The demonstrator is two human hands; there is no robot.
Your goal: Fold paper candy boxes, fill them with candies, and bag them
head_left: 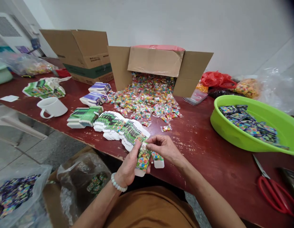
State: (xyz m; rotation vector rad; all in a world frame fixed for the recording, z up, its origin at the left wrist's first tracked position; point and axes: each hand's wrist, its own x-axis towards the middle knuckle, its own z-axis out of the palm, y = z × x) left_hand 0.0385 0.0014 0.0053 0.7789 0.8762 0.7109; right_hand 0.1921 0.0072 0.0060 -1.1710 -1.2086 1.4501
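My left hand, with a pale bead bracelet on its wrist, grips a small green printed candy box just over the table's front edge. The thumb and fingers of my right hand pinch the upper end of that same box, at a white flap. Under my right hand lies another green box with its white flap toward me. Fanned flat green boxes overlap in a row to the left. Behind them, small clear packets of colourful candy spill from an open carton lying on its side.
Stacks of green boxes and purple boxes, a white mug and a brown carton stand left. To the right are a lime-green basin with dark packets and red-handled scissors. Plastic bags of packets sit below, left.
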